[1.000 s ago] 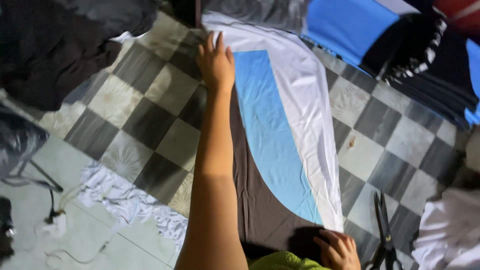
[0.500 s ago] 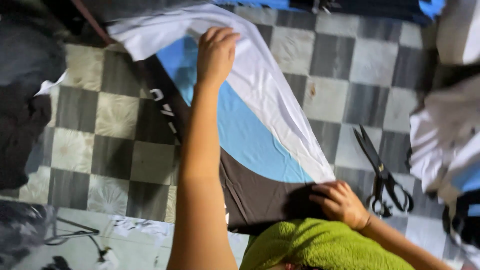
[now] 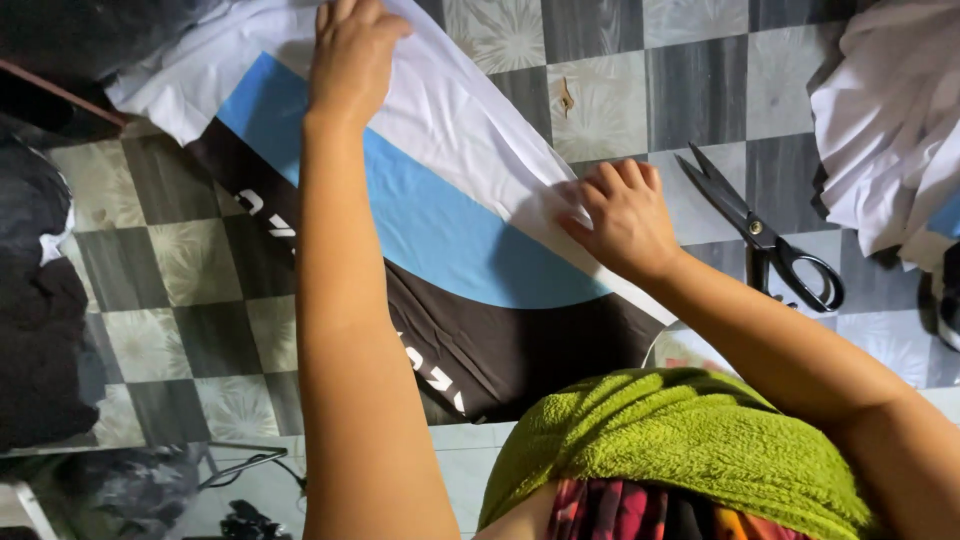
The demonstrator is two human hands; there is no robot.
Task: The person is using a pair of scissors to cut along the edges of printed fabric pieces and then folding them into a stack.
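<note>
We see a piece of cloth (image 3: pixel 440 200) spread flat on the checked floor (image 3: pixel 160 280), with curved bands of white, blue and black, the black band carrying white lettering. It runs slantwise from the upper left toward the lower middle.

Our left hand (image 3: pixel 352 55) lies palm down on the white band near the cloth's far end, fingers together and stretched forward, pressing rather than gripping. Our right hand (image 3: pixel 622 215) rests on the white edge nearer the body, fingers slightly apart and bent, their tips on the cloth; we cannot tell whether they pinch the edge or only press it.

Black scissors (image 3: pixel 765 240) lie on bare tiles just beside the right hand, blades parted, apart from the cloth's edge. Past them, at the right edge, sits a heap of white fabric (image 3: pixel 890 130). Dark bundles (image 3: pixel 45 330) crowd the left side, leaving a strip of open tiles between them and the cloth. A green towel (image 3: pixel 680 440) lies at the bottom, its edge near the cloth's black end.
</note>
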